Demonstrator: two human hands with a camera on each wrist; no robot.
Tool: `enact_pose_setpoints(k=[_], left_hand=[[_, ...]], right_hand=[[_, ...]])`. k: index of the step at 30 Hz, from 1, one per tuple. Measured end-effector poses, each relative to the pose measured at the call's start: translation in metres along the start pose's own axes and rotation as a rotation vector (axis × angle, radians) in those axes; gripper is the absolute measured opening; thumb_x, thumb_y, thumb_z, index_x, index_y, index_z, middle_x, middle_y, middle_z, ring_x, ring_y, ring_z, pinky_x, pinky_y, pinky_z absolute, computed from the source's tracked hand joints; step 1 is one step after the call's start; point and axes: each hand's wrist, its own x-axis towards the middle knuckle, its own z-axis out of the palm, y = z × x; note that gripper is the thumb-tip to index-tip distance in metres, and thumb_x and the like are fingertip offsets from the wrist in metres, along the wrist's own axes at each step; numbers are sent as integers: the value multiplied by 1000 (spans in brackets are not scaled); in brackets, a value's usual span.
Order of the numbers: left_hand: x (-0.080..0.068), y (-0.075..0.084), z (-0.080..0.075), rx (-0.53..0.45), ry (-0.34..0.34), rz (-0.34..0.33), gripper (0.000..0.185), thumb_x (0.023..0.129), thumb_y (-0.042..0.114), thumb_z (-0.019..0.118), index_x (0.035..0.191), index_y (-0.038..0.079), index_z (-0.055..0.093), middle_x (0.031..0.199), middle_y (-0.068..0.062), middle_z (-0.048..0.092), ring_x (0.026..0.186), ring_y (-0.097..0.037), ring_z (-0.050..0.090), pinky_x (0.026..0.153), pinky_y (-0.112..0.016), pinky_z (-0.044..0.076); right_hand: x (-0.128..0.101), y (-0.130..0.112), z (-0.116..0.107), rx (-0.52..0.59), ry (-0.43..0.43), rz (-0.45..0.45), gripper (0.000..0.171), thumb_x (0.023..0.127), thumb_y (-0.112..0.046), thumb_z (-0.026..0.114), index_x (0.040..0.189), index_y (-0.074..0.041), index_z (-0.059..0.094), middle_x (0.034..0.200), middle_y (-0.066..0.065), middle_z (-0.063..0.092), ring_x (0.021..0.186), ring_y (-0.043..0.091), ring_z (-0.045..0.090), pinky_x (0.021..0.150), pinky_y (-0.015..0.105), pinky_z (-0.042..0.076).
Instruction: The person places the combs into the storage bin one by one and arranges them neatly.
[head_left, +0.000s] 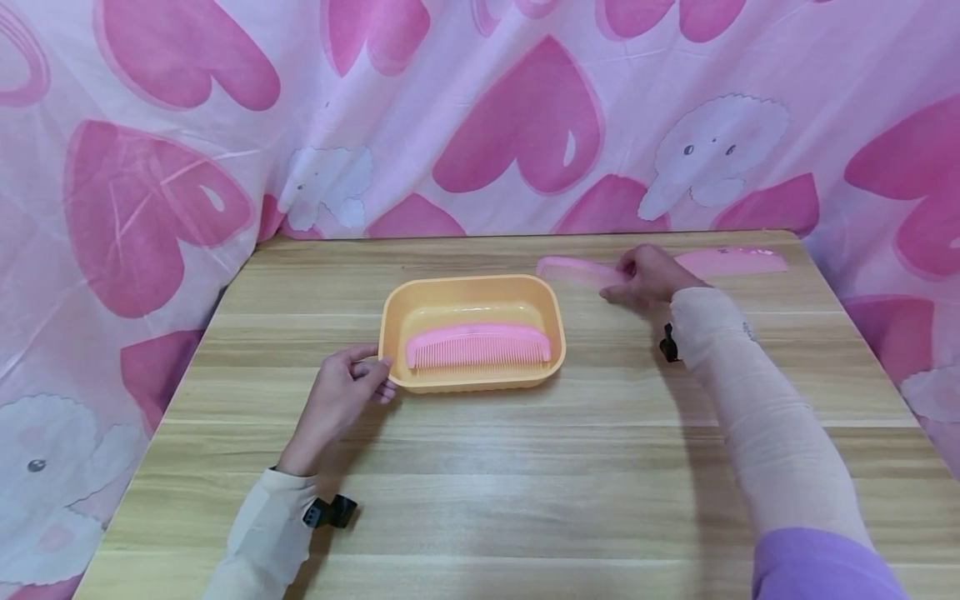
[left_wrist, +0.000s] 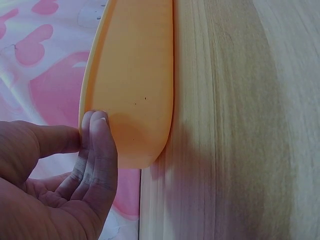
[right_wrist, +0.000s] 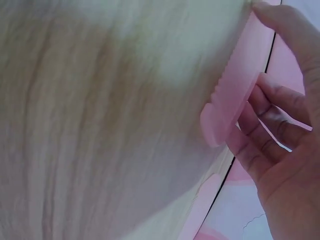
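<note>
Pink plastic combs are the things in hand here: one comb (head_left: 478,346) already lies flat inside the orange tray (head_left: 393,333), teeth toward the person, and a second comb (head_left: 573,270) is at the far side of the counter (head_left: 525,483), just right of the tray's far corner. The right hand (head_left: 648,277) has that second comb pinched; in the right wrist view the thumb (right_wrist: 290,30) sits on one face and the curled fingers (right_wrist: 262,127) on the other, with the comb (right_wrist: 235,90) tilted up off the wood. A third flat pink piece (head_left: 731,262), probably another comb, lies further right along the counter's back edge.

The left hand (head_left: 341,396) holds the tray's near-left corner; the left wrist view shows its fingertips (left_wrist: 97,130) bent against the orange wall (left_wrist: 135,85), thumb on the other side of the rim, so the tray is steadied.

To do this step well, I judge the grip should stay near the comb's spine, not its teeth, so it does not twist. The comb wants carrying level, lengthwise with the tray, and set beside the first one, not dropped across it. The left hand's hold should be firm, since a light tray slides easily on smooth wood.
</note>
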Motion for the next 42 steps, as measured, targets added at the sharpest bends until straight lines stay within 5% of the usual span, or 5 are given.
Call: enact_pose_setpoints(k=[12,25,31,42], left_hand=[[0,-1,1,11,-4,-13,39,103,7,58,136,-13,51,87,-22,72,68,-15,69,64,-28,62],[0,0,1,20,-7,-17,40,103,8,58,137,-12,51,88,-23,72,69,-17,70,65,-28,63],[0,0,0,24,-11,-8,40,103,8,58,137,-12,51,88,-23,72,68,-16,70,65,-29,63],[1,-1,0,32,-1,-6,39,103,8,58,135,-13,52,84,-18,72,69,-15,69,65,-27,62]], right_hand=[[-4,-1,2,-57,32,15,55,78,-47,85,102,-1,67,94,13,62,87,28,54,74,37,50],[-10,2,-1,-53,41,21,66,76,-56,85,109,-2,67,100,14,64,87,28,56,69,35,52],[-16,-6,-8,-67,71,-44,62,79,-50,85,109,1,67,103,16,65,91,29,56,78,41,52],[-19,-19,-18,-87,149,-149,54,77,-46,87,97,1,71,88,11,66,80,25,57,65,32,49]])
